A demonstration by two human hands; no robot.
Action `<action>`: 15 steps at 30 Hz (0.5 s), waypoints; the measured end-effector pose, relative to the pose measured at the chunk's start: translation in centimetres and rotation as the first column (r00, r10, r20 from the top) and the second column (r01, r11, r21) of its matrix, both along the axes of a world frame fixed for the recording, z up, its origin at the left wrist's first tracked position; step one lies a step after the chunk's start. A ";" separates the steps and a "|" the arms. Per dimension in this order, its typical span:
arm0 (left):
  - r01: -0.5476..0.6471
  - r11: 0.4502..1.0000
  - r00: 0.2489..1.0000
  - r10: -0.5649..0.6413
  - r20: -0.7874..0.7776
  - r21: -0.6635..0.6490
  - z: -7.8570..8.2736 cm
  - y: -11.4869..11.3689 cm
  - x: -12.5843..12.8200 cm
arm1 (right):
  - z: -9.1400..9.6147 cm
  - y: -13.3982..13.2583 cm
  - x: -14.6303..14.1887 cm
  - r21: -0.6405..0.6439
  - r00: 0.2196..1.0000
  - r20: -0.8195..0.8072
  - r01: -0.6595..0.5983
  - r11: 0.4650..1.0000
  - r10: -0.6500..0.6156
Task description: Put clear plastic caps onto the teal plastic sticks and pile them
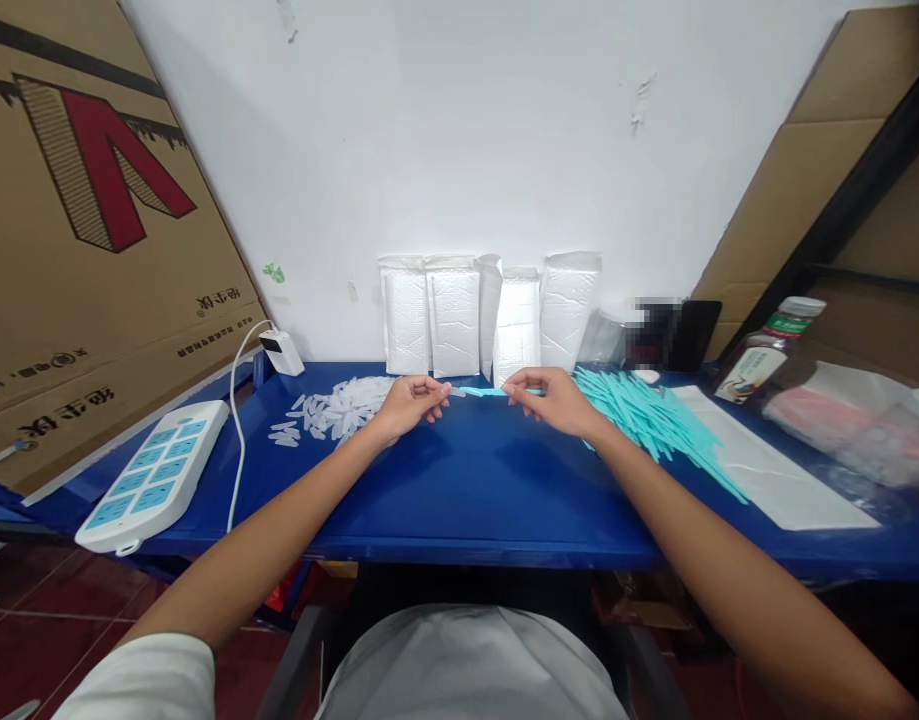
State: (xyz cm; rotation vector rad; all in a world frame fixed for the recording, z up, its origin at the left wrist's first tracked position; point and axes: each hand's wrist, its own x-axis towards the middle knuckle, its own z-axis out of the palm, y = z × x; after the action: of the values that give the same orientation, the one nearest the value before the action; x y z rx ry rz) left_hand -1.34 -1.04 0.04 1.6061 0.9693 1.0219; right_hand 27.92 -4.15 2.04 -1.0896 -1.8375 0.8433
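My left hand (415, 405) pinches a small translucent plastic sleeve (457, 392) between thumb and fingertips. In my right hand (550, 396) is a slim turquoise plastic stick (485, 391), pointing left. The tip of the stick meets the sleeve in front of me; whether it is inside cannot be made out. Beside my left hand lies a loose pile of similar translucent sleeves (346, 405). A heap of turquoise sticks (639, 410) spreads out to the right of my right hand, partly behind my forearm.
Several white padded packets (455, 315) lean against the wall behind the blue table (459, 500). At left are a power strip (155, 475), a small white device (281, 352) and its cable. At right stand a bottle (766, 350), a white sheet (789, 475) and plastic bags (856, 425).
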 end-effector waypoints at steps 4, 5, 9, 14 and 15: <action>0.001 1.000 1.000 -0.001 0.002 0.009 0.2 -0.2 0.2 | 0.0 0.0 0.1 0.004 1.000 0.001 -0.004 1.000 0.004; -0.001 1.000 1.000 0.001 0.003 0.011 0.2 -0.3 0.2 | 0.0 0.0 0.1 0.005 1.000 -0.001 -0.008 1.000 0.008; -0.013 1.000 1.000 0.013 0.004 0.009 0.1 -0.2 0.3 | -0.3 -0.1 -0.1 -0.009 1.000 0.000 -0.019 1.000 0.019; -0.030 1.000 0.999 0.030 0.016 0.005 0.1 0.0 0.1 | -0.3 -0.1 -0.1 -0.020 1.000 0.016 -0.026 0.999 0.026; -0.034 0.999 0.999 0.034 0.013 0.009 0.2 0.0 0.1 | -0.3 -0.1 -0.1 -0.020 0.999 0.019 -0.025 0.999 0.026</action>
State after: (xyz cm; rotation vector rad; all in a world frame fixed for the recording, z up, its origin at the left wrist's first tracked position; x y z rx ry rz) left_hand -1.25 -1.01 0.20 1.5933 0.9870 1.0599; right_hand 27.77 -4.23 1.78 -1.0926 -1.8662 0.8703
